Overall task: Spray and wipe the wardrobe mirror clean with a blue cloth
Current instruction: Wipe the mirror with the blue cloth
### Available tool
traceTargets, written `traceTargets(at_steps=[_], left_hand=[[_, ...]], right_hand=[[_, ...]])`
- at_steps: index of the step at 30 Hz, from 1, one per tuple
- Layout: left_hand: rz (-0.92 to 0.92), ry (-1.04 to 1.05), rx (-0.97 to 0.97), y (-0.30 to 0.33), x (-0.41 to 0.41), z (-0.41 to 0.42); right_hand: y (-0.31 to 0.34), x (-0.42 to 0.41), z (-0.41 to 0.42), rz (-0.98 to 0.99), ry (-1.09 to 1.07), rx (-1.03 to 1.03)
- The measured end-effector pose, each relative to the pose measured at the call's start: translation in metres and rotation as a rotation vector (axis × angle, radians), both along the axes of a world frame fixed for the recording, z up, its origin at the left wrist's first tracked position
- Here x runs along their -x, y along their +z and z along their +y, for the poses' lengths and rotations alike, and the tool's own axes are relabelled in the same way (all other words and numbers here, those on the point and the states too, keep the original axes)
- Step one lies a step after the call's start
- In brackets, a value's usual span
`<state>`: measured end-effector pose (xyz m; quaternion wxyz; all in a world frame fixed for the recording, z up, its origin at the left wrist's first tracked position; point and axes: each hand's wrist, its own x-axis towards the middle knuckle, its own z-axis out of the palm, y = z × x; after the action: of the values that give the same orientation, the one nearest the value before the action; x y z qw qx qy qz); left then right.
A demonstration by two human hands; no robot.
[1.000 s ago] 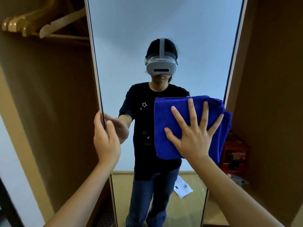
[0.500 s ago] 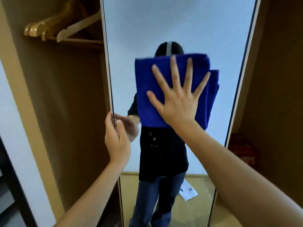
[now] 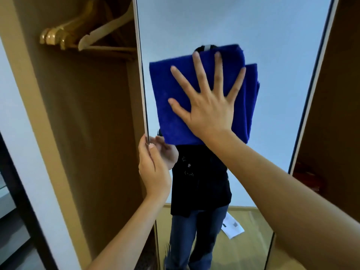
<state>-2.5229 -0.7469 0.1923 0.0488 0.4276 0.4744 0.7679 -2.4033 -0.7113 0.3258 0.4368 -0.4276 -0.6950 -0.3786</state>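
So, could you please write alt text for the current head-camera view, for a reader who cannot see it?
A person's right hand, fingers spread, presses a folded blue cloth flat against a tall wardrobe mirror, while the left hand grips the mirror's left edge. Wooden hangers hang inside the open wardrobe to the left.

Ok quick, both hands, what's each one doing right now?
Left hand: closed on the mirror's left edge.
Right hand: open, fingers spread, pressing the blue cloth flat on the glass, not gripping it.
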Motion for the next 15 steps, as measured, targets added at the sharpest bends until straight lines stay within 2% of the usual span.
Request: traceTargets(at_steps=[4, 10, 15], left_hand=[[-0.056, -0.071, -0.040, 0.003, 0.001, -0.003], [-0.083, -0.153, -0.109, 0.010, 0.000, -0.011], [-0.041, -0.103, -0.096, 0.004, 0.004, -0.010]], right_hand=[[0.001, 0.022, -0.004, 0.045, -0.004, -0.008], [-0.061, 0.036, -0.005, -0.015, 0.031, 0.020], [-0.104, 0.038, -0.006, -0.010, -0.007, 0.030]])
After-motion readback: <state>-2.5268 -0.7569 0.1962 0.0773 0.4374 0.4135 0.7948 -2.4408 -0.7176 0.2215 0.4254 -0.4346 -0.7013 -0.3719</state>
